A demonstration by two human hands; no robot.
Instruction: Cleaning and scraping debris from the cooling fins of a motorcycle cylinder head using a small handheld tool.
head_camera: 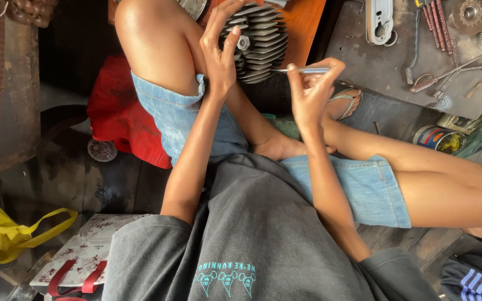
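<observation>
Top centre of frame: left hand wraps fingers around finned cylinder, holding it upright. Right hand pinches thin metal tool, tip touching fins.

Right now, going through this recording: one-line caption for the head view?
Seated person's left hand steadies a finned metal engine cylinder while the right hand points a thin metal tool at its fins.

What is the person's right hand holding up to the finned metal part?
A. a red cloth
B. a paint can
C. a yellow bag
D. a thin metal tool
D: the right hand pinches a thin metal tool whose tip points at the finned part, which the left hand steadies.
</observation>
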